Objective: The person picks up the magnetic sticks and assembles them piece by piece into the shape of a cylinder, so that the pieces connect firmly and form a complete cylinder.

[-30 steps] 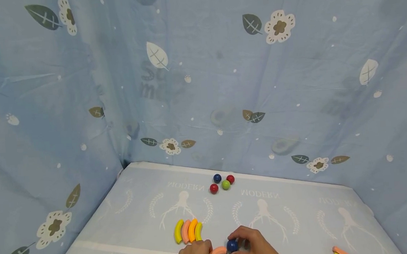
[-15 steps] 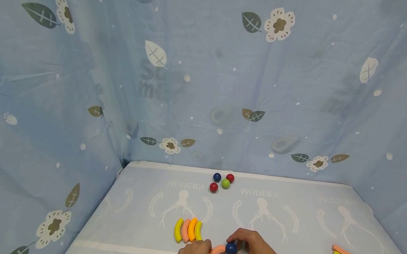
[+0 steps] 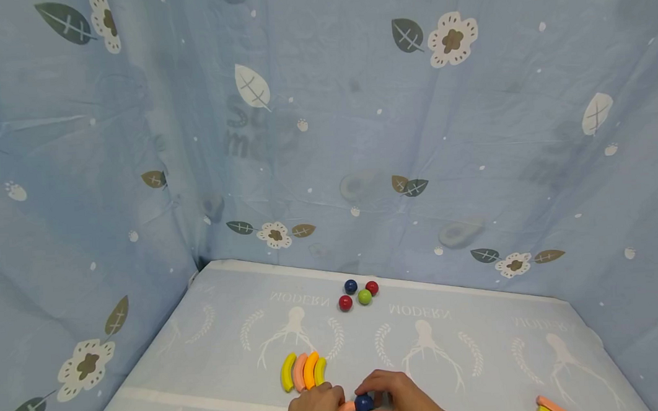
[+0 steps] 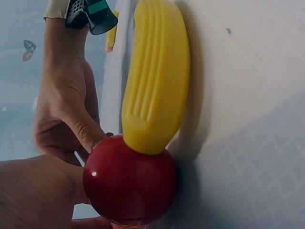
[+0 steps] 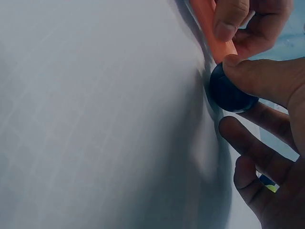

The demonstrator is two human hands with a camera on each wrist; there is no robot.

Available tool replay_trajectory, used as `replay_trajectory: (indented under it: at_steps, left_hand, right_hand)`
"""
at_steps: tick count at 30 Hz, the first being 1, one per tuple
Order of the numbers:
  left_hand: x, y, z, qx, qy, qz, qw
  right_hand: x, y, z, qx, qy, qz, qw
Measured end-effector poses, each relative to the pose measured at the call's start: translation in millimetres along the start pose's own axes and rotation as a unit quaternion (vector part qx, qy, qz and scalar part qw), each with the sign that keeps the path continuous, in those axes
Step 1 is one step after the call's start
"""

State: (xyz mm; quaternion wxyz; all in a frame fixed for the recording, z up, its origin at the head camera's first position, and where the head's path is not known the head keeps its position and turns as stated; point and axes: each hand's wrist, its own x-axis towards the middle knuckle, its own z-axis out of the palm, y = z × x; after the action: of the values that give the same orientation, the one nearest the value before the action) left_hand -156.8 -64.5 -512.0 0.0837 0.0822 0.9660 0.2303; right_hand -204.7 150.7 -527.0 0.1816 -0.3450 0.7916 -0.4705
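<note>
My left hand [image 3: 314, 410] grips a curved salmon-pink stick [image 3: 346, 409] low in the head view. Thumb and fingers of my right hand [image 3: 403, 400] pinch a dark blue ball [image 3: 364, 405] at the stick's right end. In the right wrist view the thumb lies over the blue ball [image 5: 231, 93], which meets the end of the pink stick [image 5: 205, 19]; the other fingers are spread below. Close to my left hand in the left wrist view, a glossy red ball [image 4: 128, 186] meets the end of a ribbed yellow curved stick [image 4: 157, 71].
Several curved sticks [image 3: 311, 369] in yellow, pink and orange lie side by side beyond my left hand. Near the table's back edge sit a blue ball [image 3: 351, 286], a green ball [image 3: 364, 297] and two red balls [image 3: 345, 303]. More sticks [image 3: 553, 405] lie at the lower right.
My right hand has moved left with the blue ball, from beside the pink stick's end to right against it. Less of the stick shows between the hands now.
</note>
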Motion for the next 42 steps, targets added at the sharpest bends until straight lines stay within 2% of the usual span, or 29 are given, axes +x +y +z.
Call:
replay_trajectory:
  at_steps: [5, 9, 13, 16, 19, 23, 25, 29, 31, 38, 42]
  left_hand:
    - [0.6, -0.4, 2.0, 0.011, 0.003, 0.007, 0.9999]
    - [0.0, -1.2, 2.2, 0.020, -0.007, -0.001, 0.9998]
    - [-2.3, -2.2, 2.2, 0.015, -0.008, -0.002, 0.9999]
    - [-3.9, -2.9, 2.5, 0.008, -0.012, -0.002, 0.9999]
    - [-5.3, -3.2, 2.8, 0.007, -0.013, -0.004, 0.9999]
    - [-6.7, -3.6, 2.8, 0.013, -0.015, -0.008, 0.9998]
    - [-7.0, -3.6, 3.0, 0.016, -0.015, -0.011, 0.9997]
    - [-7.5, -3.0, 2.9, 0.020, -0.024, -0.021, 0.9993]
    - [-7.7, -2.7, 2.9, 0.021, -0.032, -0.024, 0.9990]
    - [-7.6, -2.4, 3.0, 0.035, -0.056, -0.037, 0.9971]
    - [-7.5, -2.8, 2.8, 0.038, -0.062, -0.042, 0.9965]
  right_hand:
    - [6.6, -3.3, 2.3, 0.010, -0.024, 0.001, 1.000]
    - [12.6, -6.8, 0.8, -0.011, -0.045, 0.007, 0.999]
    - [20.9, -8.4, -4.6, -0.054, -0.060, -0.026, 0.996]
    - [30.7, -10.3, -8.8, -0.092, -0.051, -0.061, 0.993]
    - [43.6, -14.2, -9.6, -0.130, -0.028, -0.073, 0.988]
    - [60.6, -17.8, -4.2, -0.189, -0.005, -0.089, 0.978]
    - [67.3, -19.5, -0.6, -0.223, -0.005, -0.108, 0.969]
    - [75.5, -22.5, 5.3, -0.288, -0.025, -0.143, 0.947]
    - [76.8, -23.6, 7.1, -0.307, -0.037, -0.149, 0.939]
    - [78.0, -22.4, 8.1, -0.336, -0.051, -0.113, 0.934]
    - [78.5, -19.0, 10.3, -0.356, -0.058, -0.116, 0.925]
